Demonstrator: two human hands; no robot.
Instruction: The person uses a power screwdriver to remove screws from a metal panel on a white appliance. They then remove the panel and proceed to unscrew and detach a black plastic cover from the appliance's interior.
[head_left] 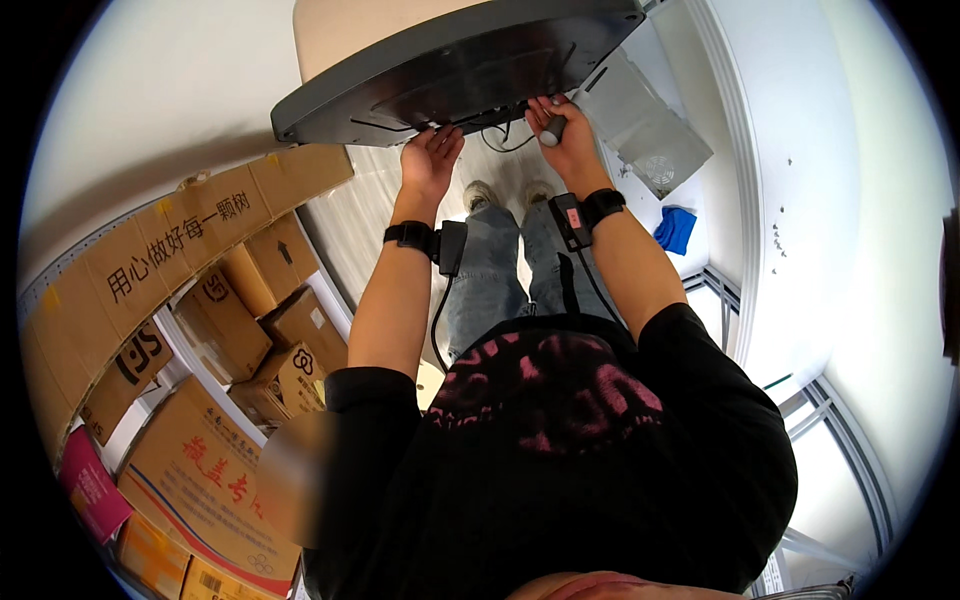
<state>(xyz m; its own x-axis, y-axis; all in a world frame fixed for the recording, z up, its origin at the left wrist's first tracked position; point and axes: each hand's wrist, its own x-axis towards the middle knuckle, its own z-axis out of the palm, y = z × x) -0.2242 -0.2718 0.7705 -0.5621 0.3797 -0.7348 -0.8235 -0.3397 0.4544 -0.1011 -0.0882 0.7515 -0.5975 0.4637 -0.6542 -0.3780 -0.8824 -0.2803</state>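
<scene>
A wide black panel (440,80) with a curved edge is tilted before me, its dark underside towards me and a beige body (375,25) above it. My left hand (432,160) has its bent fingers at the panel's near edge, touching it from below. Further right, my right hand (568,145) closes round a short grey cylindrical handle (552,130), its fingertips at the panel's edge. What the handle belongs to is hidden. Between both hands a thin black cable (508,149) loops down from the underside. Each wrist wears a black strap with a small box and cord.
Cardboard boxes (225,325) fill a shelf on the left behind a long cardboard strip (150,250). A grey metal sheet (645,125) with a round vent lies at the far right near a blue cloth-like item (676,230). My feet stand on pale flooring under the panel.
</scene>
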